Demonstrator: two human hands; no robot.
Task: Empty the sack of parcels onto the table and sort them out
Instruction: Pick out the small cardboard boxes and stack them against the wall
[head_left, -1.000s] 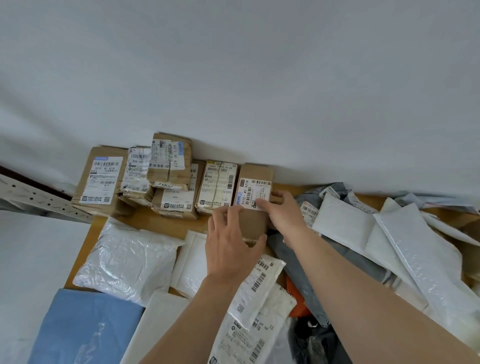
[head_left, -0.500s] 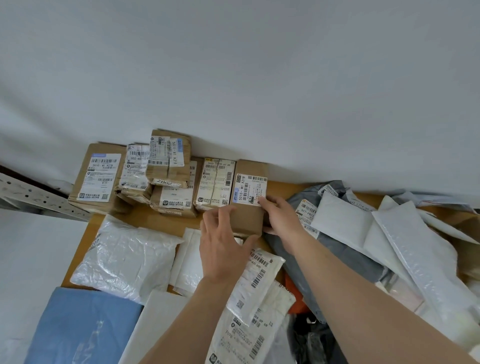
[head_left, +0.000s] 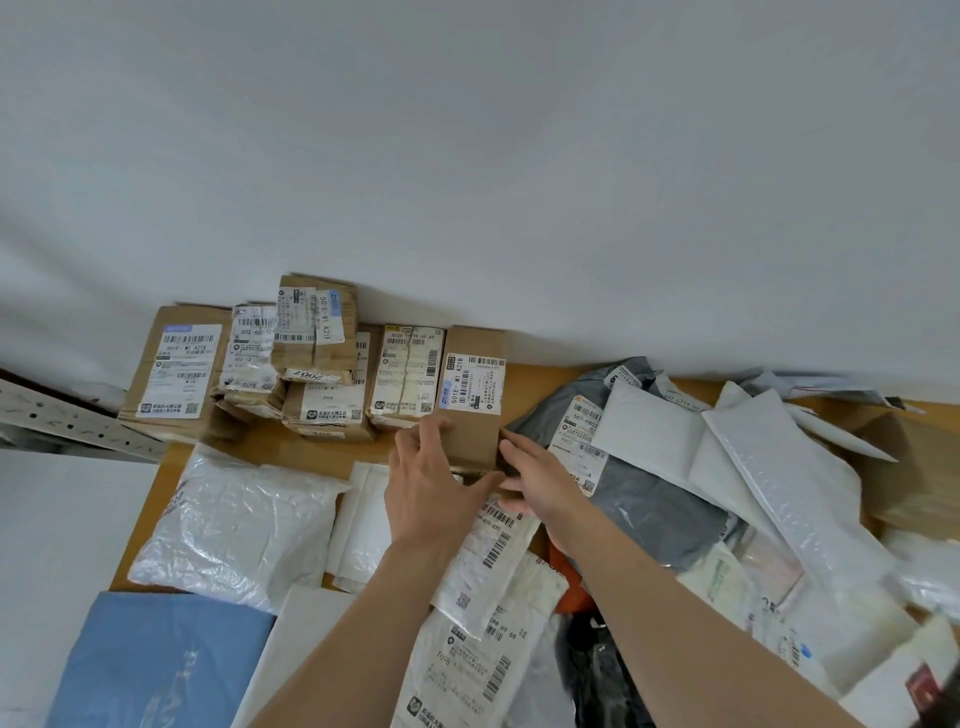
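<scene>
Nearest the camera, well short of the brown box (head_left: 475, 395), lie a blue bag (head_left: 156, 660) and labelled white mailers (head_left: 467, 660), w/ something dark and orange showing just right of them. No sack is clearly in view; parcels already cover the table (head_left: 156, 488), so emptying looks done and sorting is the step in hand.

A bit farther, near-left of the box, sits a crinkly white plastic parcel (head_left: 234, 525). To the box's right is the unsorted heap: a grey mailer (head_left: 639, 499) under white padded mailers (head_left: 779, 467), reaching to the frame edge.

Both hands are at the box's near end. Left hand (head_left: 426, 493) rests w/ fingers spread on its near-left corner, thumb toward the near edge. Right hand (head_left: 540, 478) lies flat against the near-right edge. Neither is curled round it; looks like a loose two-sided steadying contact, not a lift, though I can't tell if fingers tuck under the near edge.

The box lies flat, label up, touching a smaller taped carton (head_left: 408, 374) on its left. It ends a row of cardboard boxes (head_left: 249, 364) along the wall (head_left: 467, 182), one small box stacked on top.

Next, prob.: let go w/o shifting the box, then take another carton from the heap at right and extend the row.
</scene>
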